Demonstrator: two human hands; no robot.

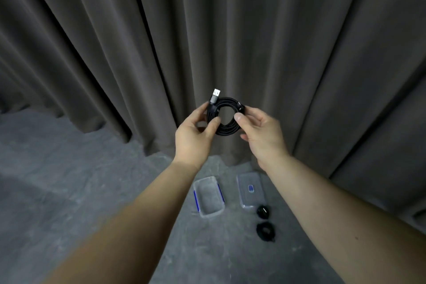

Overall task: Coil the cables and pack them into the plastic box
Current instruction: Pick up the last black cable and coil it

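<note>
A black cable (227, 127) wound into a round coil is held up in the air in front of a curtain. Its silver USB plug (215, 94) sticks out at the coil's upper left. My left hand (196, 134) pinches the coil's left side, thumb through the ring. My right hand (260, 131) pinches the right side between thumb and fingers. Below on the floor lies an open clear plastic box (208, 196) with blue clips, nothing in it. Its clear lid (250, 189) lies to the right. Two more coiled black cables (262, 211) (265, 231) lie below the lid.
A dark grey pleated curtain (207, 30) hangs across the whole background and reaches the grey concrete floor (69, 180). The floor stretches to the left of the box.
</note>
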